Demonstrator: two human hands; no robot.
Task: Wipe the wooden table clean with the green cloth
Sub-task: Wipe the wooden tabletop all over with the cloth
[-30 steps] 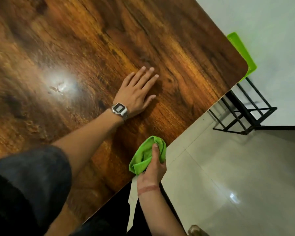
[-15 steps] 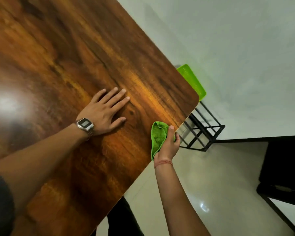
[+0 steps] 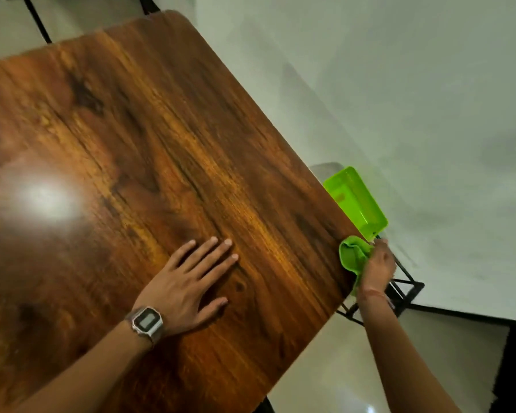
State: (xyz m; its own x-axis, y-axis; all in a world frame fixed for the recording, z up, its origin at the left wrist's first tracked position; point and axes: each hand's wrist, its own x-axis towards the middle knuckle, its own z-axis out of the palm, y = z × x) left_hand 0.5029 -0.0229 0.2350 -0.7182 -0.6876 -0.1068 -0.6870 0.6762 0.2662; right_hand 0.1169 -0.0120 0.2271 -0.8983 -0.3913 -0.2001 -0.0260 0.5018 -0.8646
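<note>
- Wooden bench (image 3: pixel 161 129): glossy, no visible dirt; wiped share cannot be judged.
- Left hand (image 3: pixel 188 284): spread flat on the bench, holding nothing.
- Right hand (image 3: pixel 377 268): grips the green cloth (image 3: pixel 353 254) at the right edge; wiping apparently nears that corner.

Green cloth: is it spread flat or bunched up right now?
Bunched. The cloth is gathered into a folded wad in the right hand at the table edge, not laid flat.

A: Non-task stuff?
B: Green tray (image 3: pixel 358 204) on a black wire rack (image 3: pixel 405 290), pale wall (image 3: pixel 399 84) behind, glossy floor (image 3: pixel 334 374) below.
A: More?
B: Wristwatch (image 3: pixel 147 322).
</note>
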